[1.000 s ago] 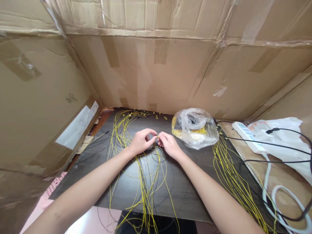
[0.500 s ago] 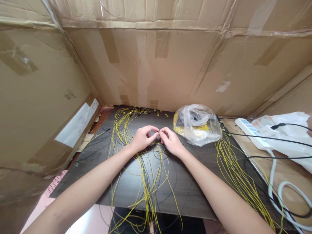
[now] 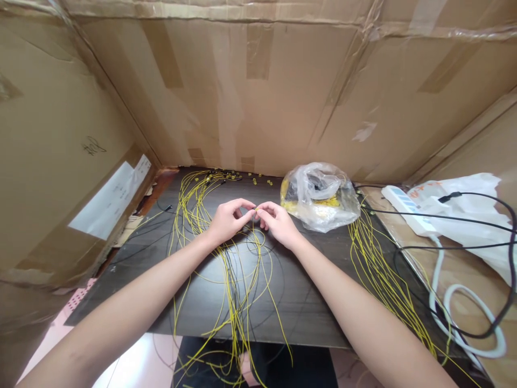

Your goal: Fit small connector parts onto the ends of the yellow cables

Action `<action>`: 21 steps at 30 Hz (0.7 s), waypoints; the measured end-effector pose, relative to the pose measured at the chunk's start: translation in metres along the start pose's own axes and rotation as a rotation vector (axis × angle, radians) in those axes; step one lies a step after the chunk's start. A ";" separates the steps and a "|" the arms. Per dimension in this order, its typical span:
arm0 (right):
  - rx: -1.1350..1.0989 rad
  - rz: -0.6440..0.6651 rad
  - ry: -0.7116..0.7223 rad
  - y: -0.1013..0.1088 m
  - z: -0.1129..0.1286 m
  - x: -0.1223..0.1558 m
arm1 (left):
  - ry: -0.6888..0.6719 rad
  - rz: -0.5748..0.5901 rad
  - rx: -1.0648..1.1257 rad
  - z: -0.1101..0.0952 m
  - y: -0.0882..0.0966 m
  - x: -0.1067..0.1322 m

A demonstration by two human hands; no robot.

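Note:
My left hand (image 3: 229,220) and my right hand (image 3: 277,222) meet fingertip to fingertip over a dark board (image 3: 315,307). Both are pinched shut on the end of a thin yellow wire (image 3: 255,208), where a tiny yellow piece shows between the fingertips. Below the hands a bundle of yellow and black wires (image 3: 238,291) loops across the board and hangs over its near edge. More small yellow pieces (image 3: 258,179) lie scattered at the board's far edge.
A clear plastic bag (image 3: 321,196) with yellow and dark parts sits right of my hands. Another sheaf of yellow wires (image 3: 382,275) runs down the right side. A white power strip (image 3: 406,207), black and white cables and a white bag (image 3: 468,215) lie far right. Cardboard walls (image 3: 258,91) enclose everything.
My hands stay pinched together at the wire end with only slight finger shifts. The view has tilted, so everything sits a little higher in the frame.

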State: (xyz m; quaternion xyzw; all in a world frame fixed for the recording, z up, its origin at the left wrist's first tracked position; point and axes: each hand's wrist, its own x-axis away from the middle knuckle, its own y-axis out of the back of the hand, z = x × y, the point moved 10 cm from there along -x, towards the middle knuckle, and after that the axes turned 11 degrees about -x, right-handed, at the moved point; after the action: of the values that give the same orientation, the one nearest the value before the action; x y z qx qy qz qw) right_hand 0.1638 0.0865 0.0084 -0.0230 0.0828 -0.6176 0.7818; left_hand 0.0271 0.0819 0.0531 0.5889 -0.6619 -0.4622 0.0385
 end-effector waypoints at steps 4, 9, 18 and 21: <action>-0.006 -0.006 -0.007 0.000 0.000 0.000 | 0.010 0.009 0.000 0.001 -0.001 0.000; 0.026 -0.027 0.011 0.000 0.003 0.002 | 0.000 -0.011 -0.008 0.000 0.000 0.001; 0.029 -0.049 0.015 0.003 0.003 0.002 | 0.004 0.002 -0.035 0.000 -0.001 0.001; 0.025 -0.057 0.005 0.004 0.002 0.002 | 0.005 0.006 -0.044 0.001 -0.002 0.001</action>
State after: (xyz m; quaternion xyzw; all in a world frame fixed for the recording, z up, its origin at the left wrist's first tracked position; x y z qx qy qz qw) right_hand 0.1685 0.0853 0.0093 -0.0140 0.0761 -0.6408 0.7638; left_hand 0.0276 0.0816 0.0512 0.5869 -0.6533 -0.4752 0.0545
